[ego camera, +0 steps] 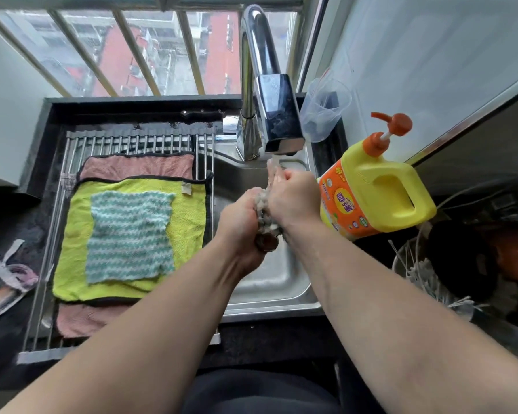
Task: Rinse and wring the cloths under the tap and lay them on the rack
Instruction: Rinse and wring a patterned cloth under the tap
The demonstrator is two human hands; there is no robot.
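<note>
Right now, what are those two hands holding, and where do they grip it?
One grey cloth, bunched under the tap: the left hand grips its lower part, the right hand its upper part.

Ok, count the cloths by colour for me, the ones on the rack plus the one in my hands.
Pink cloth: 1, it seems, showing at both ends under the yellow one
Yellow cloth: 1
Green-and-white striped cloth: 1
Grey cloth: 1, gripped by the left hand and right hand
Total: 4
</note>
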